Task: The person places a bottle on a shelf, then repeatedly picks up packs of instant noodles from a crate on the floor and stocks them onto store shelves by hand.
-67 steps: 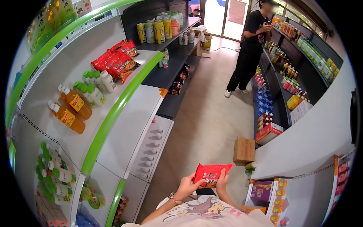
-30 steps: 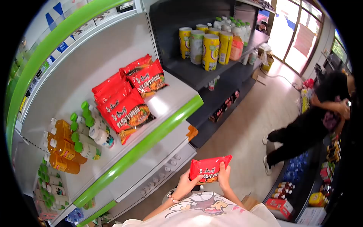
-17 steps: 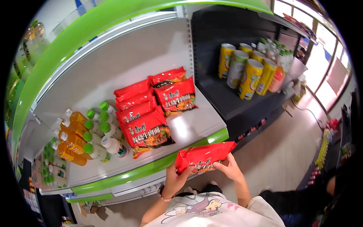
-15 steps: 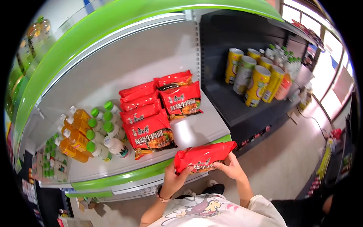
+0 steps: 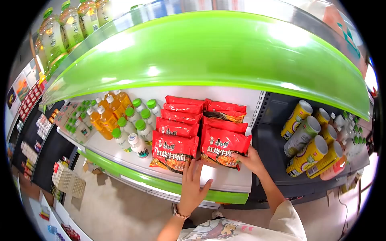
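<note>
Red noodle packets stand in two rows on the white shelf [image 5: 229, 182]. My right hand [image 5: 251, 160] closes on the lower right corner of the front packet of the right row [image 5: 225, 146]. With fingers spread, my left hand [image 5: 194, 184] touches the lower edge of the front packet of the left row [image 5: 175, 152]; its palm holds nothing. Left of the packets are a white-capped bottle [image 5: 138, 145], green-capped bottles [image 5: 126, 125] and orange drink bottles [image 5: 107, 118].
A wide green shelf edge [image 5: 201, 48] arches above the packets. To the right, yellow cans [image 5: 307, 154] stand on a dark shelf [image 5: 267, 160]. Large bottles [image 5: 52, 34] are at upper left. Below left, a stack of pale items [image 5: 69, 180] stands beyond the floor.
The packet held in both hands has moved onto the shelf, at the front of the right row. My left hand has let go of it and opened. The view has turned toward the shelf.
</note>
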Demonstrator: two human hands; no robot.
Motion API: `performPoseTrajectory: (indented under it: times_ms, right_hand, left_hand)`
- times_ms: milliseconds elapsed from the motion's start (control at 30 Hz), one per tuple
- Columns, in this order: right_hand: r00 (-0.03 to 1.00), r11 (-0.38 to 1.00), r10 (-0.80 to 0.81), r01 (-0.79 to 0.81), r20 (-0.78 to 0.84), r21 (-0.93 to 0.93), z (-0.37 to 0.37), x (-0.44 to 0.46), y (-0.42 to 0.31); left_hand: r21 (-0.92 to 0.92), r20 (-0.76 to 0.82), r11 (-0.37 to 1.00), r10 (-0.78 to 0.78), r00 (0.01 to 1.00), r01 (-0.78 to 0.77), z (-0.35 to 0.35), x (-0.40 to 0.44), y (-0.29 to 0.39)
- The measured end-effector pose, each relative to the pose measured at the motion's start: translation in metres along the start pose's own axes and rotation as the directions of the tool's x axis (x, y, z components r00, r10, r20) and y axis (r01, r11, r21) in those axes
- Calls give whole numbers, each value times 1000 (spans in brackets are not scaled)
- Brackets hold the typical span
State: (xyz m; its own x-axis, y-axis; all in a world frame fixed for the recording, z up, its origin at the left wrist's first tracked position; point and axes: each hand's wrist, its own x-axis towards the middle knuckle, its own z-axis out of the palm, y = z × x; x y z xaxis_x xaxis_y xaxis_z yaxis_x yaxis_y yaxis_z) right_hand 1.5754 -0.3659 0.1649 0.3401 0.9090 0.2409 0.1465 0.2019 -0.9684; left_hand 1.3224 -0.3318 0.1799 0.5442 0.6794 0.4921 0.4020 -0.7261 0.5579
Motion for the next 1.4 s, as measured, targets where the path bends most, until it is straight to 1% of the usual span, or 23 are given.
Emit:
performPoseTrajectory:
  times_ms: [100,267,333,367,433,467,500,567,633,667,700,733,767,833,867,900,967,1033,1100,1167,1200,1300,1400]
  right_hand:
    - [999,988,36,-33,19,-153,-5,11,-4]
    - [998,955,-35,18,-53,-296,2,13,-6]
    - [990,946,-80,39,-117,-322,7,10,-12]
    - [985,938,-78,21,-152,-346,9,8,-15]
    - [973,921,-81,-10,-215,-389,15,1,-24]
    - [949,879,-158,9,-273,-477,20,-3,-30]
    - [934,904,-132,-23,-331,-428,26,-8,-39]
    - [872,820,-275,-7,-405,-572,34,-17,-52]
    - [819,863,-324,51,-473,-503,47,-25,-59]
    - [776,850,-392,100,-494,-517,62,-29,-68]
    - [753,874,-403,150,-519,-462,77,-34,-72]
    - [724,863,-457,223,-516,-453,92,-37,-63]
    - [689,846,-511,299,-514,-442,111,-38,-60]
    - [638,804,-589,403,-496,-437,171,-42,-60]
    - [675,843,-538,419,-504,-338,204,-45,-52]
    - [686,830,-558,473,-468,-297,241,-45,-61]
    - [731,832,-554,502,-399,-235,310,-51,-50]
    - [812,848,-530,496,-246,-189,381,-65,-46]
    - [899,900,-436,434,-37,-49,445,-84,-39]
    - [866,875,-476,484,154,-18,495,-100,-50]
    - [884,911,-412,408,222,62,515,-108,-46]
    - [846,922,-388,357,367,153,565,-123,-41]
    - [814,949,-316,267,488,169,612,-132,-28]
  left_hand:
    - [-33,-57,997,-78,995,76,1,-6,9]
    - [-71,-147,992,-114,983,104,-6,-20,14]
    - [-121,-186,987,-131,974,110,-13,-27,13]
    - [-145,-209,983,-137,968,108,-17,-30,12]
    - [-182,-203,974,-173,964,137,-30,-41,8]
    - [-198,-203,968,-192,960,152,-36,-48,3]
    - [-185,-203,967,-210,956,174,-42,-57,-5]
    - [-159,-196,960,-259,946,230,-56,-79,-23]
    - [-168,-221,932,-353,909,321,-76,-102,-41]
    - [-170,-224,912,-404,887,373,-88,-116,-52]
    - [-173,-228,890,-453,862,422,-98,-130,-65]
    - [-154,-261,890,-456,851,429,-107,-145,-80]
    - [-155,-257,877,-481,838,456,-120,-160,-92]
    - [-150,-266,849,-528,806,507,-147,-185,-113]
    - [-117,-247,837,-546,801,535,-165,-194,-118]
    - [-104,-262,842,-537,802,530,-182,-203,-126]
    - [-80,-296,839,-535,791,537,-214,-224,-139]
    - [-64,-357,828,-541,762,558,-242,-246,-153]
    - [-64,-413,810,-553,723,583,-267,-266,-164]
    - [-84,-455,774,-589,667,627,-287,-288,-171]
    - [-104,-471,758,-607,640,644,-297,-296,-171]
    - [-173,-520,722,-644,561,670,-316,-327,-182]
    - [-212,-563,687,-667,488,694,-319,-364,-198]
